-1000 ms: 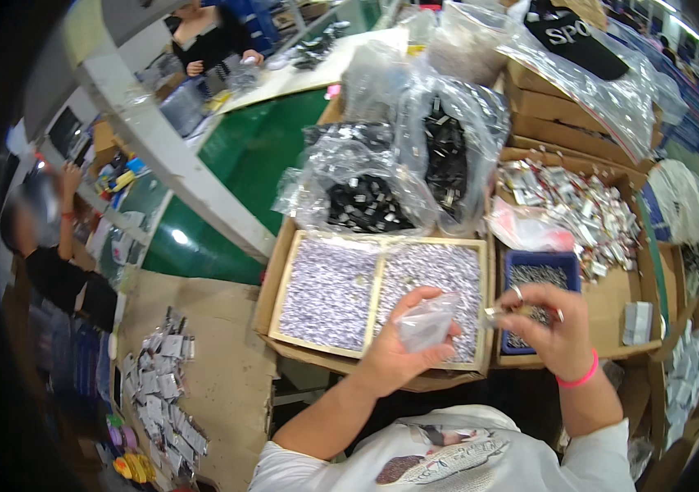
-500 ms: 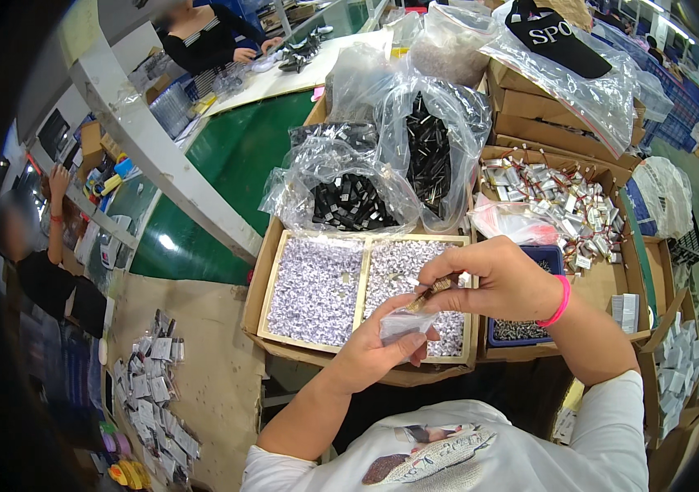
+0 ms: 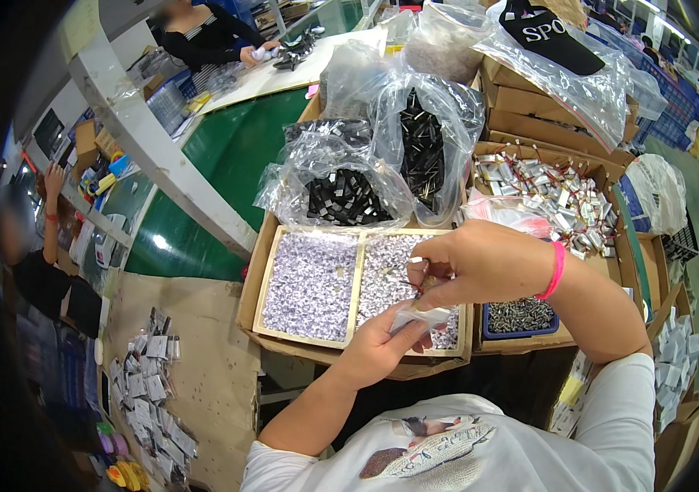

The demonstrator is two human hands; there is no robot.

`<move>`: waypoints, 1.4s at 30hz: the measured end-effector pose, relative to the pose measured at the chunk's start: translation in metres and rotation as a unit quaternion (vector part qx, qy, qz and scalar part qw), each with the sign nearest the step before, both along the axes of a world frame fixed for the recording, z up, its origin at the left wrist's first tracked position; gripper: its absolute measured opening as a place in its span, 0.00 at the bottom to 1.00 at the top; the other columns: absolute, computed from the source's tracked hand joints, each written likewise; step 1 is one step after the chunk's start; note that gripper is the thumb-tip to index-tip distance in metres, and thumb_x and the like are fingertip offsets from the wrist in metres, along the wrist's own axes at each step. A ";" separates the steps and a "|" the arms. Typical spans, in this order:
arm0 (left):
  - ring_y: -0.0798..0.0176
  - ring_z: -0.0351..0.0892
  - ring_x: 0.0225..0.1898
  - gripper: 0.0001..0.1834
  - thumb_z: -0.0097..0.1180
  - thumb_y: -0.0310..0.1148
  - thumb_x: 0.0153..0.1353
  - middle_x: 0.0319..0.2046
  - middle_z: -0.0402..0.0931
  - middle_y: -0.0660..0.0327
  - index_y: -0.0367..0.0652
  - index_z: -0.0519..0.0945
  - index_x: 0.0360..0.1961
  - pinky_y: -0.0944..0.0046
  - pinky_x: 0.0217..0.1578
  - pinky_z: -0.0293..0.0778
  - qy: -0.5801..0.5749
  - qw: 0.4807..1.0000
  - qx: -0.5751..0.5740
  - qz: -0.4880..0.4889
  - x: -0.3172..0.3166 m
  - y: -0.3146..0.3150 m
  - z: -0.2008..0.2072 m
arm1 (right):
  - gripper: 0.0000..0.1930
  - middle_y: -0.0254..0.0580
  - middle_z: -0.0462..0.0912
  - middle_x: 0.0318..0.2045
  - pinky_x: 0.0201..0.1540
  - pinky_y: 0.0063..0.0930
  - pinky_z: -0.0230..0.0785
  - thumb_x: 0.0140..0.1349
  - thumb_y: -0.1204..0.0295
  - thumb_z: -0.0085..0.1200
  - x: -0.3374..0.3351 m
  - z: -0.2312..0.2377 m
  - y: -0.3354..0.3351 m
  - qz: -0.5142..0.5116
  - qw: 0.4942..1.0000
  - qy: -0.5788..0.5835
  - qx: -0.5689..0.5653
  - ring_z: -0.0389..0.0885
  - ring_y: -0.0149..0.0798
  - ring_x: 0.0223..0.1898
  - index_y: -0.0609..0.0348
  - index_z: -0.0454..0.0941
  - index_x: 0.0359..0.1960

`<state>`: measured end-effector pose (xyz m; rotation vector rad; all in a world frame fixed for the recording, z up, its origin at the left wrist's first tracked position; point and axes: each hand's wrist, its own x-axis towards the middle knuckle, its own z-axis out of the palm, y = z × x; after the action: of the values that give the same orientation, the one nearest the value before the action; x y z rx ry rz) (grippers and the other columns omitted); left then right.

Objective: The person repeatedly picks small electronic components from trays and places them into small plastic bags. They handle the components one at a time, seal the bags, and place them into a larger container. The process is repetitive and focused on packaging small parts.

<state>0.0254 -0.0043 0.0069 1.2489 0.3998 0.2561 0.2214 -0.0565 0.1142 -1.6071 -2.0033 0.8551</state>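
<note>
My left hand (image 3: 372,351) is closed around a small clear plastic bag (image 3: 420,316), held over the right compartment of a wooden tray (image 3: 359,283). At the bag's mouth, the bent fingers of my right hand (image 3: 493,264) pinch a small part with a white end (image 3: 417,260) and a thin reddish wire. My fingers hide most of that part. Many tiny whitish pieces (image 3: 307,287) fill both tray compartments beneath my hands. A blue bin of small metal screws (image 3: 520,316) sits just under my right wrist.
Behind the tray stand open plastic bags of black parts (image 3: 348,197) and dark slim pieces (image 3: 422,148). A box of wired silver packs (image 3: 546,193) is at the right. Small packets (image 3: 153,385) lie on cardboard at left, past a slanted metal post (image 3: 165,148). Two people work beyond.
My right hand has turned over and its fingers have come down to the bag's mouth. The brownish bundle seen earlier between its fingers is now mostly hidden. The view has shifted slightly.
</note>
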 end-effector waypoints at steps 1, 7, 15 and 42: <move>0.67 0.76 0.36 0.17 0.50 0.29 0.65 0.43 0.77 0.55 0.33 0.70 0.53 0.66 0.40 0.73 0.010 0.999 0.031 0.011 0.001 -0.001 -0.001 | 0.14 0.44 0.79 0.20 0.30 0.36 0.69 0.50 0.63 0.61 -0.002 0.000 0.001 -0.007 1.000 0.002 -0.010 0.80 0.47 0.25 0.60 0.77 0.32; 0.72 0.76 0.36 0.18 0.50 0.30 0.66 0.38 0.78 0.61 0.36 0.69 0.56 0.71 0.39 0.72 -0.011 0.998 -0.044 0.033 -0.005 0.000 -0.008 | 0.13 0.44 0.79 0.21 0.32 0.37 0.69 0.51 0.63 0.60 0.000 0.004 0.004 0.035 0.997 -0.069 -0.019 0.80 0.46 0.26 0.59 0.77 0.32; 0.69 0.76 0.38 0.17 0.47 0.31 0.67 0.45 0.76 0.59 0.36 0.70 0.54 0.68 0.39 0.73 -0.101 0.993 -0.053 0.041 -0.006 0.006 -0.006 | 0.13 0.49 0.82 0.27 0.35 0.32 0.72 0.54 0.68 0.60 -0.013 0.007 0.014 0.015 0.999 0.040 -0.006 0.82 0.44 0.29 0.65 0.77 0.35; 0.66 0.76 0.36 0.16 0.48 0.26 0.66 0.36 0.76 0.57 0.37 0.69 0.54 0.66 0.37 0.74 -0.183 0.970 -0.076 0.139 -0.015 0.018 -0.002 | 0.09 0.41 0.76 0.36 0.35 0.35 0.73 0.54 0.73 0.57 -0.031 -0.014 0.021 0.077 0.960 -0.075 0.259 0.79 0.46 0.34 0.57 0.76 0.37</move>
<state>0.0104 0.0138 0.0048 0.9665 0.2676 0.6714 0.1904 -0.0359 0.1005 -1.2547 -2.2384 0.2205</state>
